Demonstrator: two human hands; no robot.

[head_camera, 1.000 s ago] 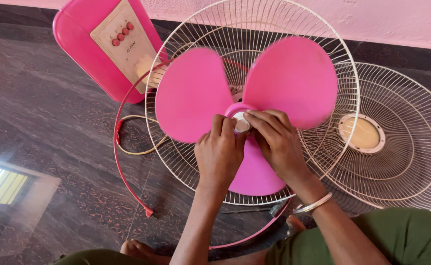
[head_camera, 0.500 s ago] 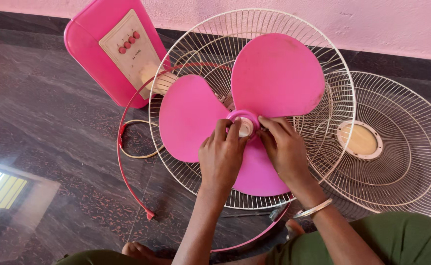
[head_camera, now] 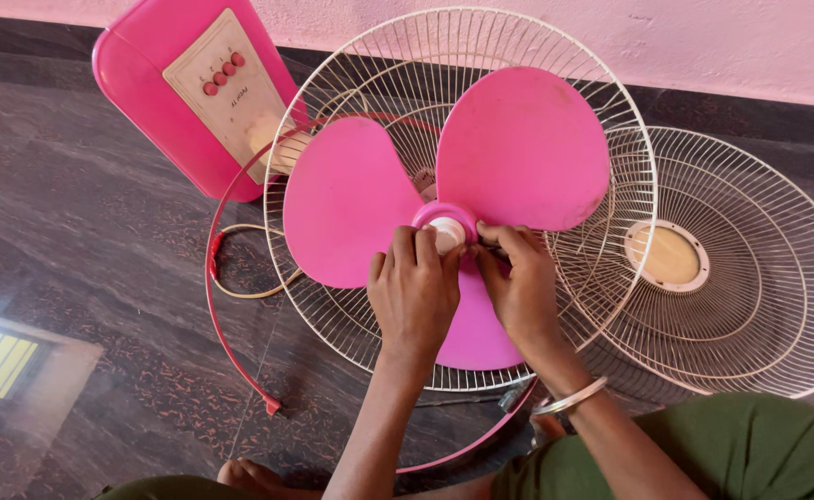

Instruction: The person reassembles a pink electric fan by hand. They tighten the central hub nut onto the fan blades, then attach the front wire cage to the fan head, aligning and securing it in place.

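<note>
- Pink fan blade [head_camera: 444,204] with three lobes sits inside the rear wire guard [head_camera: 555,287], which rests tilted on the dark stone floor [head_camera: 83,268], close to the pink wall [head_camera: 722,37].
- At the middle of the blade there is a round pink hub with a white cap [head_camera: 445,231] in its centre.
- Left hand [head_camera: 413,294] lies over the lower lobe of the blade, with its fingers pressed together and curled; the fingertips touch the left and lower edge of the white cap.
- Right hand [head_camera: 521,289] comes from the other side, and its fingertips meet the hub just beside the cap on the right. These fingers are also close together and bent. I cannot tell if they pinch the cap or only press on the hub.
- A metal bangle [head_camera: 569,396] is on the right wrist.
- A thin pink ring [head_camera: 217,306] lies around the guard on the floor, open at one end, and a cream cable [head_camera: 240,289] curls under it at the left.
- Behind, to the upper left, the pink fan base [head_camera: 143,102] stands tilted, with a cream panel and red buttons [head_camera: 225,72] on it.
- To the right, the second wire guard [head_camera: 759,278] lies flat on the floor, partly under the first guard, with a round cream disc in its centre.
- The person's knees in green cloth [head_camera: 731,444] and a bare foot [head_camera: 254,477] are at the bottom edge.
</note>
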